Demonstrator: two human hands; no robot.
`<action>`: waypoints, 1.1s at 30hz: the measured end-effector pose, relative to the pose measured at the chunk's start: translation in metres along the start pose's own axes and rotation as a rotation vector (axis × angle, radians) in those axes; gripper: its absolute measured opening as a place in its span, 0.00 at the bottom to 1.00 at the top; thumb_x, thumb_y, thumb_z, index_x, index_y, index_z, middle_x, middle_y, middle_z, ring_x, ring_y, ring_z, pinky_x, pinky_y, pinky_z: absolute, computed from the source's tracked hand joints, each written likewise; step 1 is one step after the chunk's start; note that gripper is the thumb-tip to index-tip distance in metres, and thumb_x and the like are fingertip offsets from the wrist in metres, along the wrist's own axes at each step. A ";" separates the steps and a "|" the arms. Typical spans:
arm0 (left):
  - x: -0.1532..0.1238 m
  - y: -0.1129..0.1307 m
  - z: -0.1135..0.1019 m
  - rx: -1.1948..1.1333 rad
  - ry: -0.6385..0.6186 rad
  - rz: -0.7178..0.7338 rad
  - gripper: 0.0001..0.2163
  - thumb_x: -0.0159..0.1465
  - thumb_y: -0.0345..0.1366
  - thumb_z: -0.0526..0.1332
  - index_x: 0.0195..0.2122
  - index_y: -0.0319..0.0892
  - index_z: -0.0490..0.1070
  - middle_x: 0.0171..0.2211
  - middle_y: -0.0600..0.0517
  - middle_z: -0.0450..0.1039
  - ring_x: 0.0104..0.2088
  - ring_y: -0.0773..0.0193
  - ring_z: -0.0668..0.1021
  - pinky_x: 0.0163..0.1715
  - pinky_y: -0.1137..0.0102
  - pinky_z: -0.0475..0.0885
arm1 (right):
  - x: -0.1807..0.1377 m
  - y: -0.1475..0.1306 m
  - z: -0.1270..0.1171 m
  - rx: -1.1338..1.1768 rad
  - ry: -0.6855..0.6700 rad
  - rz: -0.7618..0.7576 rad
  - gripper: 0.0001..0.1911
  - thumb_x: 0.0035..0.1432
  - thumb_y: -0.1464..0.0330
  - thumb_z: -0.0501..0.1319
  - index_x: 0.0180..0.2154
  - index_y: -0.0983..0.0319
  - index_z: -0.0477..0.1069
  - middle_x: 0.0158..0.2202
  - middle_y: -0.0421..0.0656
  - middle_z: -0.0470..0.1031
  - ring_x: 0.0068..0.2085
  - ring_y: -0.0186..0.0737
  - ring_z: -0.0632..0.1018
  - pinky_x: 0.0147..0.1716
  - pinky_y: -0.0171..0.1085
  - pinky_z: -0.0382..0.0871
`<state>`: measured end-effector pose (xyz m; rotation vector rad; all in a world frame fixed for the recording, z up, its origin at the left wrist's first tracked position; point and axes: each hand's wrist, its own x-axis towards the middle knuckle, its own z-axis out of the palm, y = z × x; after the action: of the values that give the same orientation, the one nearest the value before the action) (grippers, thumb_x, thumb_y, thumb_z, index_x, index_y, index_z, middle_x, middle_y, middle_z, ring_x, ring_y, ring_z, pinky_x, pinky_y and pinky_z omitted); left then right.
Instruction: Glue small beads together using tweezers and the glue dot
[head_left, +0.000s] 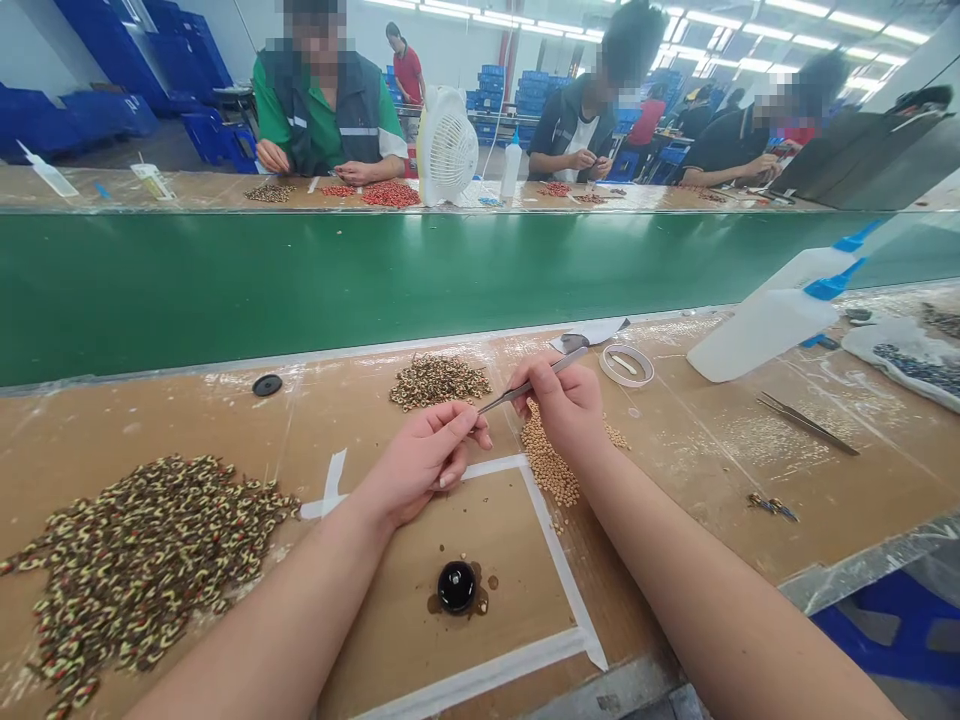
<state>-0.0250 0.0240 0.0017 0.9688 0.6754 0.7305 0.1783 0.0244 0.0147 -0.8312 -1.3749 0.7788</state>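
Tweezers [516, 393] — between both hands [424, 455]

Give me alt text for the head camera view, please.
A right hand holds metal tweezers, their tips at the left hand, above a workbench with piles of small parts and a small round black pot. Beyond a green strip, people handle small pieces.

rows of bright ceiling strip lights [855, 22], pale wall [37, 50] upper left, blue crates [534, 95] stacked at back, grey floor [169, 145], long green conveyor belt [450, 275] between brown-topped workbenches [675, 470], blue plastic stool [907, 595] lower right
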 end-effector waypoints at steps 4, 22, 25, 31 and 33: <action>-0.001 -0.001 0.001 0.011 0.004 0.000 0.16 0.70 0.49 0.69 0.38 0.40 0.75 0.34 0.53 0.79 0.14 0.82 0.62 0.14 0.79 0.53 | -0.002 -0.005 0.000 -0.107 -0.007 -0.051 0.27 0.73 0.47 0.62 0.29 0.60 0.78 0.23 0.39 0.72 0.23 0.31 0.72 0.23 0.34 0.66; 0.003 0.002 0.002 0.001 0.170 0.135 0.16 0.62 0.38 0.74 0.51 0.43 0.81 0.51 0.44 0.85 0.18 0.78 0.73 0.14 0.78 0.60 | -0.004 0.002 -0.003 0.207 -0.093 0.055 0.24 0.75 0.53 0.63 0.29 0.60 0.76 0.20 0.37 0.68 0.21 0.31 0.70 0.21 0.34 0.60; 0.005 -0.001 0.002 0.037 0.207 0.201 0.15 0.63 0.38 0.74 0.50 0.42 0.82 0.49 0.43 0.86 0.19 0.76 0.75 0.16 0.77 0.63 | -0.012 -0.008 0.002 0.154 -0.281 0.029 0.22 0.76 0.56 0.62 0.29 0.60 0.77 0.21 0.37 0.68 0.22 0.31 0.69 0.22 0.35 0.61; 0.008 -0.005 -0.001 0.116 0.236 0.223 0.13 0.67 0.38 0.72 0.51 0.43 0.84 0.45 0.44 0.87 0.21 0.73 0.77 0.18 0.75 0.67 | -0.029 -0.031 0.024 0.031 -0.700 -0.013 0.22 0.77 0.59 0.61 0.30 0.62 0.76 0.23 0.37 0.71 0.25 0.30 0.71 0.27 0.34 0.64; 0.009 -0.007 -0.002 0.147 0.233 0.249 0.12 0.68 0.39 0.71 0.51 0.43 0.85 0.42 0.45 0.87 0.22 0.72 0.77 0.18 0.76 0.67 | -0.032 -0.034 0.030 0.002 -0.820 -0.022 0.22 0.77 0.60 0.61 0.29 0.63 0.74 0.23 0.37 0.72 0.25 0.30 0.71 0.28 0.33 0.64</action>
<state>-0.0200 0.0293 -0.0068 1.1256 0.8293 1.0362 0.1465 -0.0191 0.0280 -0.4949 -2.0906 1.1714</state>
